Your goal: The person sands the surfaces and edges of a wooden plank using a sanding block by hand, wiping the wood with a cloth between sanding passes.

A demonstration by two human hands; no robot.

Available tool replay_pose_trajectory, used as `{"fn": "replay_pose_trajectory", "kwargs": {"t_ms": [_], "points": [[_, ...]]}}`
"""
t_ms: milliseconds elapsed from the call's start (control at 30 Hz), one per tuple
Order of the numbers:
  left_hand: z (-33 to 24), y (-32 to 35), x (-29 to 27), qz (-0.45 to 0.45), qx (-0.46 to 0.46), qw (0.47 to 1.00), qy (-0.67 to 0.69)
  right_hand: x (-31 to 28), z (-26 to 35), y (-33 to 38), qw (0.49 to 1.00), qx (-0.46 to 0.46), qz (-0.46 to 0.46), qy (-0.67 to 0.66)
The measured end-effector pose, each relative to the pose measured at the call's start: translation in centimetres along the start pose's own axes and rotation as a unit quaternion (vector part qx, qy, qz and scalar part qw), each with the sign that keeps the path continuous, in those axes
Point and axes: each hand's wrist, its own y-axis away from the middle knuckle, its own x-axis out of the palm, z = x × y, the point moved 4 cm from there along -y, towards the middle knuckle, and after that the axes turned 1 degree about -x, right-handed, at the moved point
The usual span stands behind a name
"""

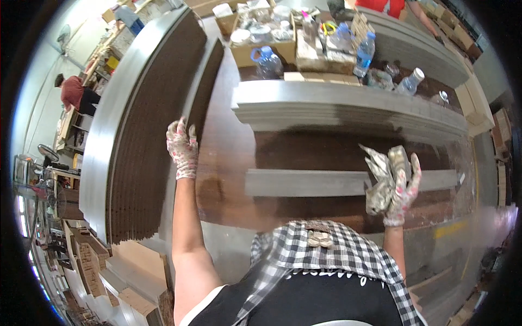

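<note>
My left hand (183, 145), in a white glove with a pink pattern, is beside the near end of a low, narrow grey stack (205, 81); its fingers are apart and nothing shows in them. Whether it touches the stack I cannot tell. My right hand (402, 190), gloved alike, is closed on a crumpled, dirty grey rag (382, 187). The rag hangs over the right part of a single flat grey strip (304, 182), which lies crosswise on the brown table (223, 201) in front of me. Beyond the strip lies a stack of long grey strips (348, 100).
A tall stack of long grey panels (109, 136) rises at the left. Cartons with jars (261, 51), plastic bottles (365, 54) and another strip stack (413, 46) fill the far side. A person in red (383, 5) is at the far right; others work at far left.
</note>
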Motion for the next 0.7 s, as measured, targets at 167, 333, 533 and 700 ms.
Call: {"fn": "replay_pose_trajectory", "kwargs": {"t_ms": [167,333,533,700], "points": [[-23.2,4.2,-5.7,0.295,-0.192,0.73,0.586,6.0,1.1,1.3,0.986,0.018,0.076,-0.146],[-31.7,13.4,-4.2,0.358,-0.352,0.369,0.782,8.9,3.5,1.1,0.974,-0.045,0.181,-0.126],[-24.1,14.4,-8.4,0.321,0.041,0.865,0.382,10.5,1.2,1.0,0.889,-0.125,0.407,0.171],[-23.8,15.1,-6.8,0.288,0.095,0.885,0.354,23.4,4.0,6.1,0.84,-0.205,0.488,0.12]]}}
